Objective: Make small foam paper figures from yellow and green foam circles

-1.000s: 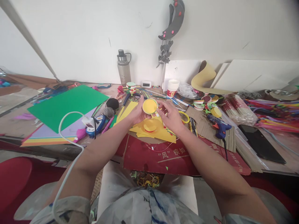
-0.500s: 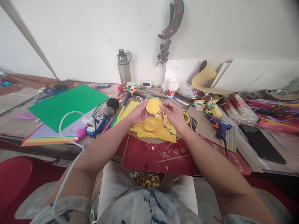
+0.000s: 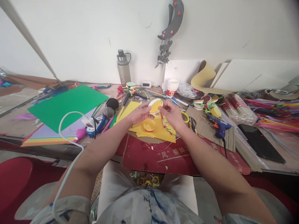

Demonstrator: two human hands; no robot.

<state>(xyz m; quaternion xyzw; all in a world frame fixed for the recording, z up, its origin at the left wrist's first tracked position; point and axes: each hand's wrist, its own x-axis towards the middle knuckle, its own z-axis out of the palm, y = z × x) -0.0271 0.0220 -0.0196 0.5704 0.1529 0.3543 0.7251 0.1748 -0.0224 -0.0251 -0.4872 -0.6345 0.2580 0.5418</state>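
Between both hands is a small round paper piece (image 3: 155,106) with a yellow face and a white rim, tilted to one side. My left hand (image 3: 139,114) grips its left edge, thumb on the front. At the right edge, my right hand (image 3: 172,115) pinches it with closed fingers. Yellow paper sheets (image 3: 163,133) lie beneath, bearing a second round yellow piece (image 3: 149,125). Just right of my right hand are yellow-handled scissors (image 3: 186,117). The hands hide the back of the held piece.
A glue gun (image 3: 221,129) rests on cardboard at right, near a black phone (image 3: 260,143). A bottle (image 3: 123,69) and paper cups (image 3: 172,87) stand along the wall. Green paper (image 3: 68,104) lies left, beside a blue-white device (image 3: 97,124); a white cable (image 3: 61,123) crosses my left arm.
The round paper piece has turned in my hands, from facing me to a slanted angle that shows more white rim. My right fingers have shifted slightly along its edge.
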